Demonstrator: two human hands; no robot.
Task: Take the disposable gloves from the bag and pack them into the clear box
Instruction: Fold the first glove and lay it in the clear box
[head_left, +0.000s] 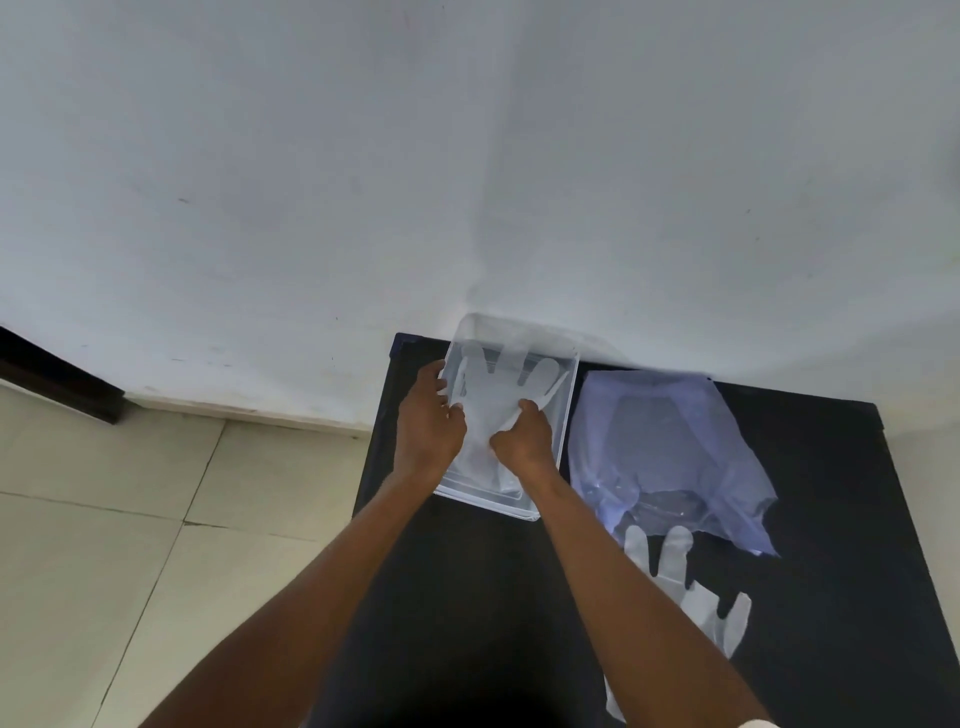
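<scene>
A clear box (569, 395) stands at the back left of the black table, against the wall. A thin translucent glove (488, 384) lies spread inside it, fingers toward the wall. My left hand (426, 423) grips the glove's left edge at the box's left wall. My right hand (522, 439) pinches the glove near its middle. To the right of the box lies a pale blue plastic bag (670, 441), flat and crumpled. A second translucent glove (691, 597) rests on the table in front of the bag, beside my right forearm.
The black table (831, 571) stands against a white wall (467, 156). Pale floor tiles (130, 545) lie to the left of the table. A dark strip (52, 379) runs along the wall's base at far left.
</scene>
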